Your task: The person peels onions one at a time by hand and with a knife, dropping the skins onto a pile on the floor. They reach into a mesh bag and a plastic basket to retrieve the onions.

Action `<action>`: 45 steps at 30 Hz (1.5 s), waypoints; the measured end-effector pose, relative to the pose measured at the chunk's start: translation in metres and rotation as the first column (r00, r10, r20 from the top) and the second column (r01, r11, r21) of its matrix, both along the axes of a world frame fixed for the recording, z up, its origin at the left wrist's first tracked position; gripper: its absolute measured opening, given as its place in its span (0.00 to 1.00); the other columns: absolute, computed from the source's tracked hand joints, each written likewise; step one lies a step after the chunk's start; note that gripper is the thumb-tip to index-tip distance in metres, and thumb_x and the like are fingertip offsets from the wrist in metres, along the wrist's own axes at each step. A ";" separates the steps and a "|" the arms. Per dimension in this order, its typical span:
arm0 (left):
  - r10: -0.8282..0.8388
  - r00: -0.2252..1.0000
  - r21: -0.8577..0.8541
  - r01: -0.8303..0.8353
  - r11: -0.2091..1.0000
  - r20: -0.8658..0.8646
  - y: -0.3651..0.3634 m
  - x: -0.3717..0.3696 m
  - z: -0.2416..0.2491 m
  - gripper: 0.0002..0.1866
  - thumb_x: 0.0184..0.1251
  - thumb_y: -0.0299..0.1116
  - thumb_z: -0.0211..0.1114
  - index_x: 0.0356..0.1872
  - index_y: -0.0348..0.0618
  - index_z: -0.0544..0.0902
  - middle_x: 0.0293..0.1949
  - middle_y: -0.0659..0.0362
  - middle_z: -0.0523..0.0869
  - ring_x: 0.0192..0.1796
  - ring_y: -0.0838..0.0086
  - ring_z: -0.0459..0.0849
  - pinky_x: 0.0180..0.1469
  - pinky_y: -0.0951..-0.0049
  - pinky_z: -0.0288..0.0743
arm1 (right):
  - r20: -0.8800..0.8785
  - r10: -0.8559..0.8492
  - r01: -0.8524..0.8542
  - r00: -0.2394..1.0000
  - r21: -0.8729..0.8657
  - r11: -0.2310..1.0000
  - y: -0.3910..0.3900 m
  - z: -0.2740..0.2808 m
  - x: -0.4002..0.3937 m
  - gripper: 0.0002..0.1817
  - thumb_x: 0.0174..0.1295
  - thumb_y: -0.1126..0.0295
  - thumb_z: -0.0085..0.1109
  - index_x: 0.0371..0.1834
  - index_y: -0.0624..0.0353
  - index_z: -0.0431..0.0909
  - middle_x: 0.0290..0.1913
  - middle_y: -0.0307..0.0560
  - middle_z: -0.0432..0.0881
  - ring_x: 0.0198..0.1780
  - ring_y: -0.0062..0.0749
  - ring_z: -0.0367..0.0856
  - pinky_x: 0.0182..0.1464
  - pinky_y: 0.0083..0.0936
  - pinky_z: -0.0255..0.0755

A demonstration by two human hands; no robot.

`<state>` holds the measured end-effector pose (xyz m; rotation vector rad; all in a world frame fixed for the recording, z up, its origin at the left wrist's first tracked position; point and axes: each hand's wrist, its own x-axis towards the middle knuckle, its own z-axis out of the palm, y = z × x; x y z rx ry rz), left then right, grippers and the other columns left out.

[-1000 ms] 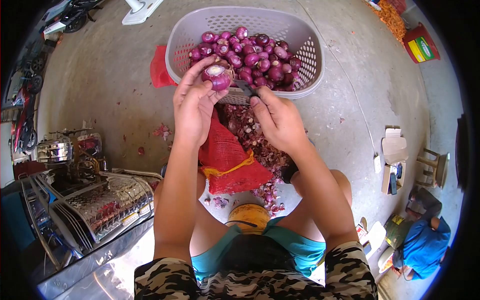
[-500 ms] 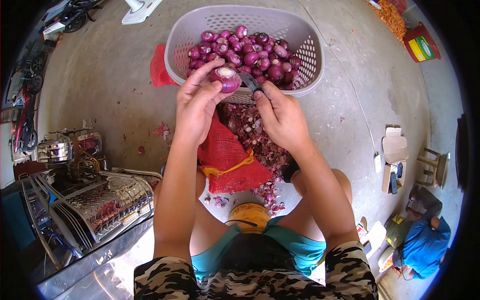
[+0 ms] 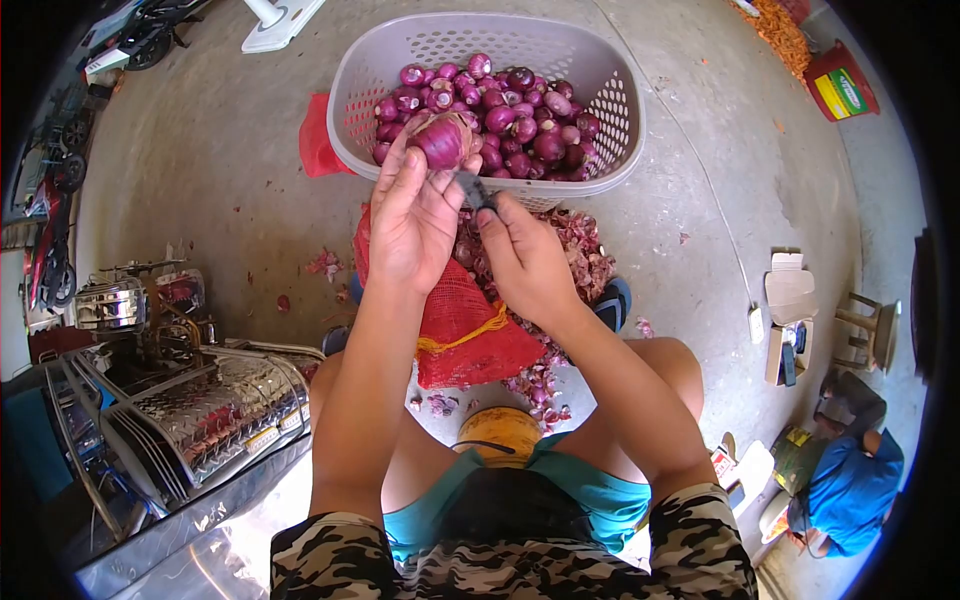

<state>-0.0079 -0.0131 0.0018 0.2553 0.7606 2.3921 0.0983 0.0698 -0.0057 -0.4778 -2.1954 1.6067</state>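
Observation:
My left hand [image 3: 412,215] holds a red onion [image 3: 440,142] between its thumb and fingers, with loose papery skin at its top. In my right hand [image 3: 525,250] is a small knife [image 3: 473,190], its blade pointing up and left, just below the onion. Both hands are over the near rim of a grey perforated basket [image 3: 628,165] holding several purple onions [image 3: 548,146]. Beneath my wrists lies a red mesh bag [image 3: 460,335] with a yellow tie, beside a heap of onion skins [image 3: 585,250].
A yellow container [image 3: 496,432] stands between my legs. Shiny metal vehicle parts [image 3: 220,400] fill the left side. At right are an open cardboard box [image 3: 790,300], a wooden stool [image 3: 875,335], a red bucket [image 3: 842,84] and a person in blue [image 3: 850,490].
The onion has turned in my left hand, so its cut end no longer shows. My right hand and the knife have moved left and slightly down. My legs have spread, showing a sandal.

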 end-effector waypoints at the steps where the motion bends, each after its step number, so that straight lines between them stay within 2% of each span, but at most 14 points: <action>1: 0.011 0.999 -0.019 -0.012 1.000 -0.038 0.000 0.001 0.002 0.21 0.68 0.30 0.56 0.60 0.38 0.67 0.55 0.50 0.76 0.55 0.62 0.78 0.58 0.63 0.73 | 0.015 0.012 -0.013 1.000 0.028 1.000 -0.001 0.001 0.001 0.08 0.65 0.68 0.48 0.34 0.61 0.67 0.18 0.59 0.72 0.23 0.57 0.76 0.25 0.43 0.66; 4: 0.054 0.986 -0.102 -0.070 0.992 -0.156 -0.002 0.001 0.008 0.19 0.67 0.29 0.57 0.58 0.39 0.68 0.53 0.51 0.77 0.54 0.63 0.78 0.58 0.63 0.72 | 0.004 -0.029 0.029 1.000 0.012 0.999 0.005 -0.002 0.000 0.08 0.65 0.68 0.49 0.34 0.61 0.68 0.17 0.59 0.72 0.23 0.56 0.76 0.25 0.42 0.66; 6: 0.089 0.967 -0.196 -0.138 0.971 -0.240 -0.006 -0.001 0.007 0.18 0.67 0.28 0.57 0.57 0.42 0.70 0.53 0.51 0.77 0.55 0.63 0.77 0.59 0.60 0.72 | -0.050 -0.054 0.058 0.997 0.099 0.993 0.012 0.003 -0.001 0.07 0.65 0.68 0.50 0.34 0.61 0.68 0.17 0.58 0.73 0.23 0.56 0.76 0.25 0.42 0.67; 9: 0.098 0.945 -0.233 -0.176 0.956 -0.311 -0.007 -0.003 0.006 0.22 0.59 0.20 0.63 0.55 0.38 0.71 0.52 0.55 0.77 0.53 0.71 0.77 0.56 0.69 0.73 | -0.085 -0.089 0.099 0.992 0.119 0.988 0.015 0.016 -0.003 0.07 0.65 0.68 0.50 0.36 0.61 0.68 0.18 0.58 0.74 0.23 0.55 0.77 0.26 0.41 0.68; 12: 0.076 0.891 -0.260 -0.211 0.942 -0.449 -0.007 0.000 0.011 0.24 0.54 0.16 0.66 0.53 0.37 0.73 0.53 0.56 0.77 0.54 0.72 0.77 0.56 0.70 0.73 | -0.216 -0.138 0.153 0.967 0.053 0.987 0.016 0.012 -0.009 0.07 0.65 0.69 0.49 0.38 0.61 0.68 0.18 0.58 0.74 0.24 0.55 0.78 0.27 0.42 0.68; 14: 0.065 0.844 -0.307 -0.264 0.914 -0.532 -0.007 0.000 0.010 0.24 0.52 0.16 0.68 0.52 0.37 0.74 0.54 0.56 0.76 0.54 0.71 0.77 0.56 0.70 0.73 | -0.208 -0.131 0.137 0.969 0.014 0.990 0.020 0.009 -0.010 0.07 0.65 0.69 0.48 0.39 0.61 0.67 0.18 0.58 0.74 0.25 0.55 0.78 0.27 0.42 0.68; 16: 0.064 0.787 -0.323 -0.324 0.889 -0.613 -0.007 -0.001 0.008 0.25 0.49 0.15 0.69 0.51 0.37 0.75 0.55 0.55 0.74 0.55 0.71 0.76 0.56 0.71 0.73 | -0.064 -0.075 0.074 0.995 -0.016 0.997 0.027 0.010 -0.006 0.07 0.66 0.69 0.48 0.40 0.60 0.67 0.19 0.59 0.74 0.26 0.55 0.78 0.28 0.43 0.68; 21: 0.065 0.613 -0.262 -0.428 0.865 -0.787 -0.008 -0.005 0.002 0.25 0.50 0.10 0.65 0.51 0.35 0.73 0.57 0.53 0.71 0.58 0.68 0.74 0.59 0.67 0.73 | 0.004 -0.016 0.015 1.000 0.193 0.981 0.023 0.010 -0.003 0.08 0.66 0.67 0.48 0.40 0.61 0.67 0.19 0.59 0.75 0.26 0.57 0.78 0.27 0.46 0.66; 30: 0.071 0.445 -0.221 -0.569 0.792 -0.893 -0.008 -0.001 0.006 0.22 0.45 0.10 0.68 0.45 0.36 0.76 0.55 0.53 0.70 0.58 0.68 0.74 0.61 0.68 0.71 | 0.068 -0.044 0.035 0.997 0.128 0.991 0.015 0.010 -0.006 0.09 0.67 0.66 0.46 0.40 0.61 0.68 0.20 0.60 0.76 0.28 0.58 0.78 0.30 0.47 0.68; 33: 0.100 0.354 -0.181 -0.676 0.715 -0.930 -0.007 0.000 0.007 0.19 0.42 0.14 0.70 0.38 0.39 0.81 0.50 0.54 0.75 0.51 0.68 0.78 0.53 0.70 0.74 | 0.078 -0.033 0.031 0.996 0.030 0.999 0.014 0.009 -0.007 0.10 0.67 0.66 0.45 0.41 0.62 0.68 0.22 0.62 0.76 0.29 0.60 0.77 0.32 0.48 0.68; 36: 0.044 0.241 -0.150 -0.727 0.670 -0.970 -0.007 0.004 0.015 0.16 0.40 0.15 0.69 0.35 0.41 0.82 0.46 0.55 0.78 0.48 0.65 0.79 0.50 0.67 0.74 | 0.073 -0.053 0.049 0.996 0.051 0.997 0.013 0.007 -0.007 0.10 0.67 0.66 0.45 0.42 0.62 0.68 0.24 0.63 0.77 0.30 0.61 0.77 0.32 0.49 0.67; 39: -0.087 0.027 -0.075 -0.777 0.625 -0.996 -0.008 -0.001 0.010 0.15 0.40 0.16 0.68 0.32 0.42 0.82 0.44 0.56 0.79 0.46 0.64 0.79 0.48 0.65 0.73 | 0.064 -0.086 0.075 0.994 0.149 0.986 0.010 0.005 -0.006 0.09 0.67 0.67 0.45 0.42 0.62 0.68 0.25 0.64 0.77 0.30 0.63 0.76 0.33 0.51 0.67; 42: -0.072 0.000 -0.045 -0.777 0.627 -0.997 -0.005 -0.001 0.007 0.14 0.39 0.16 0.67 0.31 0.42 0.82 0.43 0.57 0.80 0.45 0.62 0.79 0.46 0.65 0.73 | 0.101 -0.101 0.082 0.990 0.173 0.982 0.010 0.007 -0.006 0.09 0.67 0.67 0.45 0.42 0.62 0.68 0.24 0.65 0.76 0.30 0.63 0.76 0.33 0.53 0.66; 45: -0.060 0.079 -0.099 -0.780 0.617 -0.995 -0.005 0.003 0.009 0.13 0.40 0.16 0.67 0.31 0.42 0.82 0.43 0.56 0.80 0.45 0.62 0.80 0.47 0.66 0.73 | 0.128 -0.111 0.086 0.986 0.189 0.978 0.012 0.008 -0.005 0.09 0.66 0.67 0.45 0.42 0.62 0.68 0.24 0.66 0.76 0.30 0.64 0.76 0.33 0.54 0.65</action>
